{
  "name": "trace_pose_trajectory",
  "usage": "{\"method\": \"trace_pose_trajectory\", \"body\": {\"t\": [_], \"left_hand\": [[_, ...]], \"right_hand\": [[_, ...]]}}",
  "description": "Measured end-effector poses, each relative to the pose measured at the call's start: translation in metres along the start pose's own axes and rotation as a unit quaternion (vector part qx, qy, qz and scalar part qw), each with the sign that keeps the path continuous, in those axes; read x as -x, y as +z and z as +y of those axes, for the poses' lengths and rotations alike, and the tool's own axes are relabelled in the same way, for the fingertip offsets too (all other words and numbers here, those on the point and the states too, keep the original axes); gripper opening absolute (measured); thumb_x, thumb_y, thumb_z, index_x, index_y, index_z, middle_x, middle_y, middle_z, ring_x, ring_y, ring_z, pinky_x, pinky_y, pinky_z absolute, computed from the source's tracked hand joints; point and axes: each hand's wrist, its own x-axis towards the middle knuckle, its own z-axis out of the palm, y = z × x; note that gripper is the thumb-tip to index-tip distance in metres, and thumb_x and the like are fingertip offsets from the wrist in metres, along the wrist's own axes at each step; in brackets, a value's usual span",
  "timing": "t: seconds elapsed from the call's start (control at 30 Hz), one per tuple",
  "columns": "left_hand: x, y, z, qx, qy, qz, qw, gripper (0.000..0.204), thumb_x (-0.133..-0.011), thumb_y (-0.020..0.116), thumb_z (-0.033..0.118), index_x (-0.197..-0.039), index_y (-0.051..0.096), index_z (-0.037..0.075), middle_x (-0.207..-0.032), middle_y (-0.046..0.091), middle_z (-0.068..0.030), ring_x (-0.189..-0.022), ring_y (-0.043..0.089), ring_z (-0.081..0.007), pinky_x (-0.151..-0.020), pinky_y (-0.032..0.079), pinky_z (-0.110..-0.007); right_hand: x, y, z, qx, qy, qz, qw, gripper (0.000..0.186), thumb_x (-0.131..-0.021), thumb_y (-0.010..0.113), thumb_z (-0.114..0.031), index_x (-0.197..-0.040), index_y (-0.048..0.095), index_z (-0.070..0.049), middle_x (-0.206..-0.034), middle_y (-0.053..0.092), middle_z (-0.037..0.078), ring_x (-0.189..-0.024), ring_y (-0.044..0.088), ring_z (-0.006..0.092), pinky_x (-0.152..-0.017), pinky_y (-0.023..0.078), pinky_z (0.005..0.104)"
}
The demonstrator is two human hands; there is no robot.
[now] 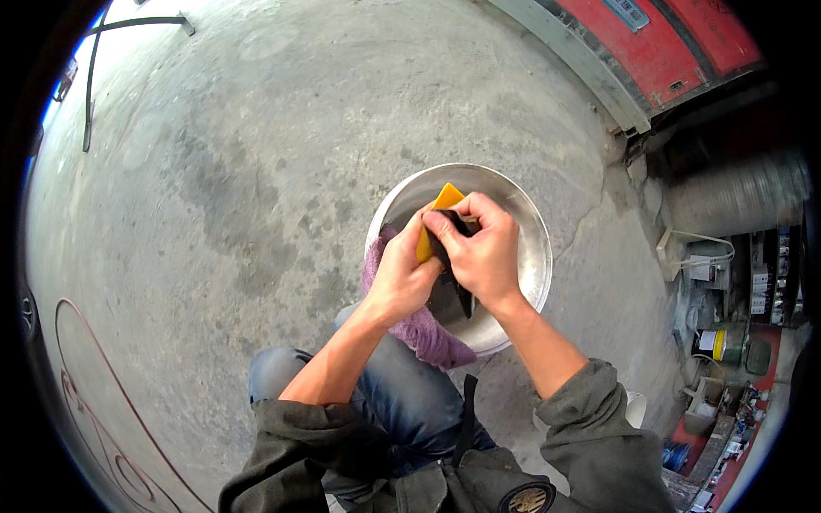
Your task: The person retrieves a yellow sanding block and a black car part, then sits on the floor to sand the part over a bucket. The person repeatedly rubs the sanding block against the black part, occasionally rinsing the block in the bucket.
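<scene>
Above a round metal basin (537, 248), both my hands are closed around a flat yellow piece with a thin black sheet against it. The upper corner of the yellow piece (447, 197) sticks out between my fingers. My left hand (402, 272) grips its left side. With thumb and fingers, my right hand (484, 253) pinches the black sheet (444, 224) at the upper edge. More dark material hangs below my right hand. The fingers hide how the two pieces join. A purple towel (432, 339) drapes over the basin's near left rim, beside my left wrist.
Grey concrete floor (282, 111) with damp spots surrounds the basin. A red cabinet (637, 47) stands at the far right. Along the right lie cluttered containers and tools, among them a yellow-banded can (711, 344). A thin hose (115, 376) coils at the lower left.
</scene>
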Motion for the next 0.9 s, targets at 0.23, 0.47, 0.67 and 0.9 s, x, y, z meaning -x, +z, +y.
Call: {"method": "trace_pose_trajectory", "body": {"t": [0.23, 0.47, 0.67, 0.9], "left_hand": [[0.002, 0.002, -0.004, 0.016, 0.023, 0.021, 0.999, 0.053, -0.087, 0.056, -0.005, -0.138, 0.043, -0.001, -0.12, 0.06, -0.0093, -0.113, 0.055, -0.0147, -0.097, 0.044, -0.029], [0.002, 0.003, -0.001, -0.018, 0.019, 0.013, 1.0, 0.055, -0.083, 0.052, -0.008, -0.138, 0.043, -0.002, -0.114, 0.063, -0.0148, -0.112, 0.057, -0.0176, -0.097, 0.044, -0.031], [0.005, 0.011, 0.015, -0.088, 0.008, 0.01, 0.996, 0.056, -0.082, 0.051, -0.008, -0.137, 0.043, -0.003, -0.109, 0.064, -0.0159, -0.107, 0.06, -0.0177, -0.094, 0.046, -0.031], [0.002, 0.01, -0.002, -0.061, 0.03, -0.003, 0.998, 0.056, -0.085, 0.052, -0.01, -0.14, 0.04, -0.003, -0.115, 0.061, -0.0123, -0.11, 0.058, -0.0173, -0.093, 0.047, -0.03]], "right_hand": [[0.01, 0.009, -0.006, 0.001, -0.021, 0.005, 1.0, 0.025, -0.08, 0.076, -0.016, -0.072, 0.058, -0.001, -0.07, 0.057, 0.012, -0.059, 0.059, 0.0268, -0.056, 0.046, 0.0386], [0.003, 0.011, -0.002, 0.103, -0.053, 0.038, 0.993, 0.023, -0.082, 0.074, -0.016, -0.074, 0.056, -0.002, -0.073, 0.057, 0.013, -0.067, 0.059, 0.032, -0.058, 0.046, 0.0413], [-0.023, 0.005, 0.01, 0.106, -0.032, 0.075, 0.991, 0.026, -0.081, 0.075, -0.018, -0.074, 0.057, -0.001, -0.073, 0.058, 0.014, -0.064, 0.059, 0.0321, -0.059, 0.046, 0.0422], [-0.013, -0.004, 0.022, 0.072, -0.019, 0.033, 0.997, 0.027, -0.081, 0.075, -0.018, -0.073, 0.057, 0.0, -0.071, 0.058, 0.013, -0.064, 0.059, 0.0321, -0.058, 0.046, 0.0409]]}}
